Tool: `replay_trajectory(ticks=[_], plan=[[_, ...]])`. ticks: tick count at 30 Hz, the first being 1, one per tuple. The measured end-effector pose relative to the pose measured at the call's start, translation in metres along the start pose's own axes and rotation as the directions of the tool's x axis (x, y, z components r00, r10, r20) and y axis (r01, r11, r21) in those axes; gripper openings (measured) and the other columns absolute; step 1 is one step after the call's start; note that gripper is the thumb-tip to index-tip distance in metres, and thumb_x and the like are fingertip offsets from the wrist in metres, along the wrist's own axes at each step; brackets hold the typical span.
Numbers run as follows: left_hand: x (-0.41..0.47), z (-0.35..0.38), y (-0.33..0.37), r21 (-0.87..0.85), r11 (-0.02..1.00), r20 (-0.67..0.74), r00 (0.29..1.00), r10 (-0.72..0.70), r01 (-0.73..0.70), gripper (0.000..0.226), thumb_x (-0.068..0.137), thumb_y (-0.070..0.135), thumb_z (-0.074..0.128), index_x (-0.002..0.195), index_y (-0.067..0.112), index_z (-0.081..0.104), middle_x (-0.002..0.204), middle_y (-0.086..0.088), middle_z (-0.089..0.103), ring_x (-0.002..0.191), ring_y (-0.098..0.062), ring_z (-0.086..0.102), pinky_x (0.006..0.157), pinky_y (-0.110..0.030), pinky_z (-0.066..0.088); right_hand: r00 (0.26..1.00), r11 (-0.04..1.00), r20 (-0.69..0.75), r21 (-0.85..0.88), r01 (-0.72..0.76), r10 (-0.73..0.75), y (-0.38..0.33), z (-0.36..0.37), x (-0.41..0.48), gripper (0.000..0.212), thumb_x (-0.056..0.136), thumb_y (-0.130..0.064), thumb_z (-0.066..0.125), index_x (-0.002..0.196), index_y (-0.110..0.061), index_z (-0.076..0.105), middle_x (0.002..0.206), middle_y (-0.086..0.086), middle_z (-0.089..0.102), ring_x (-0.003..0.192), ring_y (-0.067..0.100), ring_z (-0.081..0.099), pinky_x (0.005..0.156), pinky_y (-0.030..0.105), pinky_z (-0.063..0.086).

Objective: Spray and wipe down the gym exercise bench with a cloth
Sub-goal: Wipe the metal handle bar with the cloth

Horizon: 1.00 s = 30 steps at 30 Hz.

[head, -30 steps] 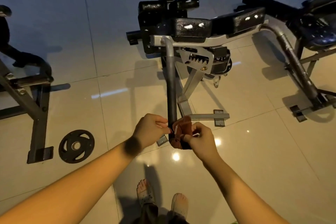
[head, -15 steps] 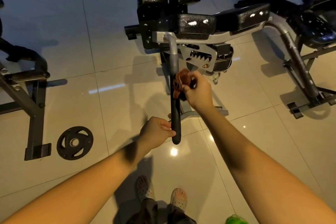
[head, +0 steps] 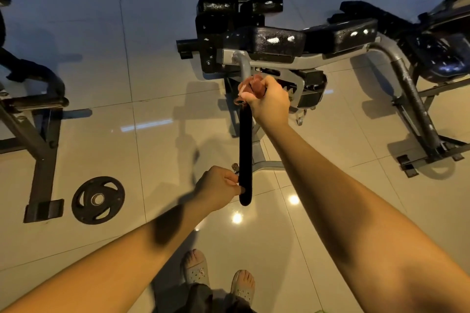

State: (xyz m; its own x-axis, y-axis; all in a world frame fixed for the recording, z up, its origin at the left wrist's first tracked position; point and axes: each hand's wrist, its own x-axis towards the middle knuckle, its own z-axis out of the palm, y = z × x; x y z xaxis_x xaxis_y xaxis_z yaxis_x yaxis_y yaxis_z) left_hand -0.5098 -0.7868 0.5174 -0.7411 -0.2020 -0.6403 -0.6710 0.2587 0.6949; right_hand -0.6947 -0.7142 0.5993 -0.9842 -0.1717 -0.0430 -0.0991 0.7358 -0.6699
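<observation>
The gym bench (head: 277, 42) has black pads on a grey metal frame and stands ahead of me on the tiled floor. A long handle bar (head: 245, 150) with a black grip reaches from its frame toward me. My right hand (head: 269, 99) grips a reddish-brown cloth (head: 255, 86) wrapped round the upper end of the bar, near the grey bend. My left hand (head: 218, 189) pinches the bar's lower tip with thumb and fingers. No spray bottle is in view.
A black weight plate (head: 98, 199) lies on the floor at the left, beside a dark machine frame (head: 38, 134). Another grey curved frame leg (head: 412, 99) and dark padded machine stand at the right. My feet in pale clogs (head: 218, 277) are below.
My right hand has slid the cloth up the bar, from its lower tip to the top near the grey bend. My left hand has stayed at the lower tip.
</observation>
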Motion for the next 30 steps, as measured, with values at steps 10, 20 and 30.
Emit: replay_trajectory(ticks=[10,20,30], plan=[[-0.01,0.007,-0.009,-0.122,0.992,-0.038,0.999,0.024,-0.029,0.036,0.07,0.033,0.089,0.102,0.02,0.079,0.087,0.011,0.075,0.091,-0.019,0.071,0.09,-0.048,0.06,0.944,0.997,0.329,0.063,-0.055,0.031,0.06,-0.025,-0.124,0.022,0.089,-0.011,0.075,0.089,-0.027,0.06,0.086,-0.008,0.069,0.078,0.008,0.068,0.069,0.034,0.059],[-0.003,0.01,-0.012,-0.104,0.993,-0.045,0.998,0.045,-0.05,0.028,0.086,0.018,0.082,0.112,0.011,0.076,0.104,-0.003,0.076,0.096,-0.018,0.07,0.081,-0.026,0.056,0.847,0.702,0.484,0.525,-0.482,0.22,0.037,-0.011,0.023,0.024,0.098,-0.011,0.063,0.122,-0.01,0.064,0.11,0.009,0.074,0.101,0.025,0.072,0.093,0.046,0.059],[-0.016,0.006,-0.003,-0.08,0.996,-0.064,0.998,0.022,-0.027,0.008,0.084,0.02,0.083,0.086,0.026,0.078,0.091,0.002,0.077,0.09,-0.017,0.072,0.092,-0.037,0.058,0.769,0.687,0.59,0.454,-0.568,0.246,0.111,0.001,-0.116,0.023,0.096,-0.009,0.064,0.118,-0.007,0.066,0.111,0.012,0.073,0.106,0.029,0.071,0.091,0.048,0.059]])
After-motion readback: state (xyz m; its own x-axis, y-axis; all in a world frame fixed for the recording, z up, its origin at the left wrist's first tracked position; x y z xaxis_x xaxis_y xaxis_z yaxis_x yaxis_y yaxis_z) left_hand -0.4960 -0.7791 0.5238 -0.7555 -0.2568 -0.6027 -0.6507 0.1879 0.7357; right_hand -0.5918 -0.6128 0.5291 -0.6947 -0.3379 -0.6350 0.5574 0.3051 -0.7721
